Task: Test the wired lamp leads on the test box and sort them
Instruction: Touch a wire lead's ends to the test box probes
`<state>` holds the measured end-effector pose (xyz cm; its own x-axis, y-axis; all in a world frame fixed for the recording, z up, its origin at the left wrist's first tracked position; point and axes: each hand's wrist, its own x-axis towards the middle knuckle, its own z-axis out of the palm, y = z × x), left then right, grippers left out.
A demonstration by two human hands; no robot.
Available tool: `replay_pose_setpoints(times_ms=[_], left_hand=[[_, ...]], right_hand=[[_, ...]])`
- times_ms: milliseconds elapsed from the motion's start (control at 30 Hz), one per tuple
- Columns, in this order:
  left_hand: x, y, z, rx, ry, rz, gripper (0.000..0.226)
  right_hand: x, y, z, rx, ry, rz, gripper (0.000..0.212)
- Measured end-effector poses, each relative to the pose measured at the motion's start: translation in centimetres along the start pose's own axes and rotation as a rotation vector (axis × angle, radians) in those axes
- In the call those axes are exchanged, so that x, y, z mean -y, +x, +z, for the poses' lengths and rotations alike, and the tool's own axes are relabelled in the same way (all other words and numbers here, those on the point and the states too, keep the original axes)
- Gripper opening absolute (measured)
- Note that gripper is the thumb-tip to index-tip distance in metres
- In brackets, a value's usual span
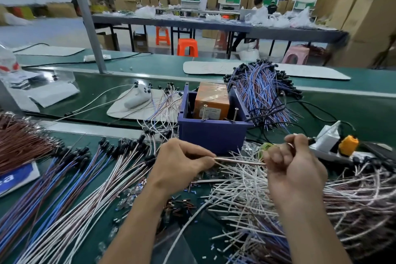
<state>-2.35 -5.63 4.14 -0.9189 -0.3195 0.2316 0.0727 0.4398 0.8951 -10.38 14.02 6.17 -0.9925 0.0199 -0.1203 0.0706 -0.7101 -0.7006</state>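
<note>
Head view: we see one pale lamp lead (240, 161) stretched nearly level between our two hands, lifted just above the heaps and just near of the test box. Our left hand (182, 161) pinches its left end between thumb and fingertips. Our right hand (295, 169) has its fingers curled round the right end; that hand is blurred, so we cannot tell the exact grip.

The test box (212, 135) is a dark blue open-topped tub standing on the green surface (96, 92), just beyond our hands. An orange unit (211, 100) wrapped in clear film sits upright inside it, and two metal screws (205, 111) stand up from its near rim.

Under the right hand and spreading to the near right lies a tangled heap of white leads (246, 195). To the near left, blue and white leads (75, 178) with black lamp holders at their far ends fan out across the surface. Further left lies a sheaf of brown wires (19, 141). Small loose bits (182, 203) are scattered between our forearms.

Beyond the box on the right, a thick bundle of blue and brown leads (263, 92) arches over the surface. Left of the box, a few thin white leads (162, 100) lie over a pale mat (120, 111). Right of our hands, a white power strip (327, 152) carries an orange plug (348, 144).
</note>
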Motion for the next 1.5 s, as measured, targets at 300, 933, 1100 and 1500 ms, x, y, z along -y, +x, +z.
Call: replay_pose_setpoints(times_ms=[300,933,1100,1500], left_hand=[[0.7,0.5,0.4,-0.055,-0.029,0.020,0.020],[2.0,1.1,-0.2,0.198,-0.026,-0.072,0.013],[1.9,1.1,-1.0,0.288,-0.095,-0.111,0.009],[2.3,1.2,-2.5,0.166,-0.238,-0.201,0.023]], right_hand=[[-3.0,-0.6,-0.1,0.603,-1.228,-0.241,0.009],[-4.4,-0.9,-0.1,0.379,-1.159,-0.333,0.018],[-3.6,-0.5,-0.2,0.321,-1.077,-0.334,0.016],[-2.0,0.2,-0.2,0.238,-0.738,-0.207,0.016]])
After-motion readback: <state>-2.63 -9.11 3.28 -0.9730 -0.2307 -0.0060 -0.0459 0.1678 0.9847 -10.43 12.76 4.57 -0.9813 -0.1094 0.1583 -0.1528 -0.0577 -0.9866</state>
